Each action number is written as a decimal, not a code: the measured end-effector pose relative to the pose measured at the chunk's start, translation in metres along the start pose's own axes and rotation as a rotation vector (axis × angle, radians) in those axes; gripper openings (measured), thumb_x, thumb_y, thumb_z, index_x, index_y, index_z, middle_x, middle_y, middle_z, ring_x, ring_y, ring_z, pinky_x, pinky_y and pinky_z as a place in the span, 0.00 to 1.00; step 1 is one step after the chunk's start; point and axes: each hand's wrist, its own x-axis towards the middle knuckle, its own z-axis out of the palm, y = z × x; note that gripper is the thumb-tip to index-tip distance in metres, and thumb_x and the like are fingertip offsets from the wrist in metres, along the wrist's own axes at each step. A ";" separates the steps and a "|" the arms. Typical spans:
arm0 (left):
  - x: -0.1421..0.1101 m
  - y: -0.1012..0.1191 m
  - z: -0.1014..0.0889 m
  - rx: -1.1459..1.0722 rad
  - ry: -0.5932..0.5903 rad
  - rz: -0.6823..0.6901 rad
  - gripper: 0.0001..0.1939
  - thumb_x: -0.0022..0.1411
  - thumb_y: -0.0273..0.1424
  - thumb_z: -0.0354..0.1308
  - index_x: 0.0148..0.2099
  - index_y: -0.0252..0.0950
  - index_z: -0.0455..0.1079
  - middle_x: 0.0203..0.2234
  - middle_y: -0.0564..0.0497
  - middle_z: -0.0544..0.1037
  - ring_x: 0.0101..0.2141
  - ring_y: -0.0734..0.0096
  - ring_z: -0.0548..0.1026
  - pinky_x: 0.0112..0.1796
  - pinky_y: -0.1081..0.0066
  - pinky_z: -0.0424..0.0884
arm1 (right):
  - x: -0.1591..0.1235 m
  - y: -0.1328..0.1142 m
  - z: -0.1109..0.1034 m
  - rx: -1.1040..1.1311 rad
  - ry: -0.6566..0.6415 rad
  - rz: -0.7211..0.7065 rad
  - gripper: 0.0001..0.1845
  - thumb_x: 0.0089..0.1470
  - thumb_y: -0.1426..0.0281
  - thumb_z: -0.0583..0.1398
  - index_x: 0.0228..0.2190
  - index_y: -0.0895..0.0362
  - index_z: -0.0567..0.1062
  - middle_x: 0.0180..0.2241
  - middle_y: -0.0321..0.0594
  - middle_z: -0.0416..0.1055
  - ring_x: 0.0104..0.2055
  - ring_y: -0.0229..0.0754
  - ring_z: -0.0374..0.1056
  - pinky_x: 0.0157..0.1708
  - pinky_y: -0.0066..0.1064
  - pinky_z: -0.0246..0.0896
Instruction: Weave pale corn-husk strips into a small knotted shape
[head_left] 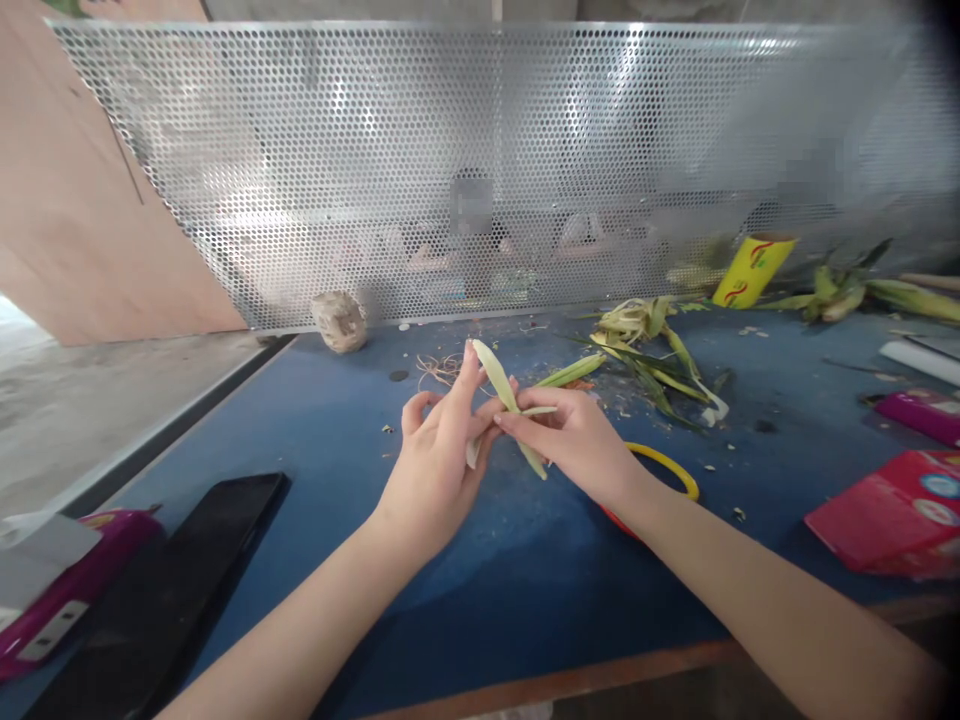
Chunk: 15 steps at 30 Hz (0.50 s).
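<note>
Pale green corn husk strips [496,375] cross each other between my two hands above the blue table. My left hand [439,450] pinches them from the left, its index finger pointing up along one strip. From the right, my right hand [574,435] grips the crossing with thumb and fingers. One strip end hangs below the fingertips. Just behind the hands lie a green husk piece [574,372] and a tangle of thin brown fibres [441,372]. Partly hidden by my right wrist is a yellow ring-shaped object [673,468] with a red part beside it.
A perforated metal screen [420,130] closes off the table's far edge. Husks [637,325] lie back right, near a yellow packet [754,270]. A twine roll [339,322] stands back left. A black phone-like slab [187,570] lies front left; a red box [892,515] is right.
</note>
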 end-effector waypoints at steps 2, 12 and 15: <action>-0.001 0.000 0.000 -0.073 0.055 -0.050 0.37 0.63 0.25 0.50 0.66 0.41 0.34 0.45 0.44 0.77 0.57 0.60 0.63 0.52 0.55 0.56 | -0.001 0.000 0.001 0.019 0.013 -0.006 0.07 0.49 0.66 0.60 0.28 0.57 0.75 0.16 0.29 0.61 0.15 0.30 0.54 0.15 0.23 0.51; 0.001 0.004 -0.005 -0.584 0.089 -0.317 0.37 0.60 0.27 0.55 0.66 0.39 0.40 0.42 0.47 0.79 0.59 0.64 0.59 0.59 0.58 0.49 | 0.001 -0.002 -0.002 -0.003 0.130 -0.091 0.05 0.49 0.70 0.60 0.25 0.57 0.75 0.17 0.32 0.67 0.16 0.31 0.60 0.16 0.24 0.59; 0.005 0.005 -0.009 -0.670 0.101 -0.398 0.39 0.60 0.28 0.55 0.67 0.37 0.37 0.37 0.48 0.81 0.58 0.65 0.61 0.59 0.59 0.50 | 0.001 -0.002 -0.004 -0.003 0.118 -0.070 0.05 0.48 0.68 0.61 0.25 0.57 0.75 0.17 0.32 0.67 0.15 0.31 0.59 0.14 0.24 0.57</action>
